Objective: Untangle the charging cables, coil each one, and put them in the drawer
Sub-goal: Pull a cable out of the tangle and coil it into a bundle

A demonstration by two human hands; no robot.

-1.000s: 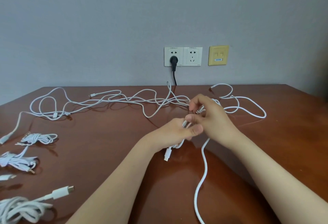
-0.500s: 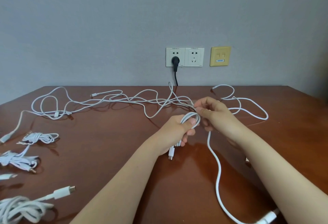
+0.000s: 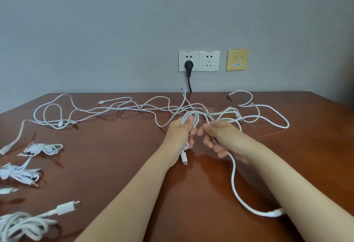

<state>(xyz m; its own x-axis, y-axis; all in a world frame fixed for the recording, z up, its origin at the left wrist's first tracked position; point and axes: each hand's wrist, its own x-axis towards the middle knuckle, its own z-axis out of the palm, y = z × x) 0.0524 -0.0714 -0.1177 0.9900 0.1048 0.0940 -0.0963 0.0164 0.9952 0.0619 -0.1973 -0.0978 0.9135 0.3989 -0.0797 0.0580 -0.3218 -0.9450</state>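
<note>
**A:** Where is the cable being worked on?

**B:** The white cable (image 3: pixel 232 180) is held up over the surface (image 3: pixel 115 165), about midway across and closer to the far edge. The left grip (image 3: pixel 182 130) is closed round a few loops of it, with the thumb lying over the top of the loops. One plug end (image 3: pixel 184 158) hangs down below that hand.

**A:** And the other hand?

**B:** The right grip (image 3: pixel 220 136) is just beside the left, fingers curled round the same cable. From there the cable drops and curves toward the near edge. It ends in a second connector (image 3: pixel 275 212) that lies against the right forearm.

**A:** What about the rest of the cables?

**B:** The tangled cables (image 3: pixel 134 107) sprawl along the far edge, from the far left corner to well past the hands on the right. Some strands cross right behind the held loops, and I cannot tell whether they touch them.

**A:** Is anything coiled?

**B:** Yes, three coiled bundles lie along the left edge, well apart from the hands. One is small (image 3: pixel 44 148), one sits nearer (image 3: pixel 17 172), and a thicker one (image 3: pixel 21 224) is at the near left corner with its USB-C tip (image 3: pixel 67 207) sticking out to the right.

**A:** And behind the surface?

**B:** A pair of wall sockets (image 3: pixel 199 61) has a black plug (image 3: pixel 188 64) in the left one, and a yellow plate (image 3: pixel 237 59) is beside them.
</note>
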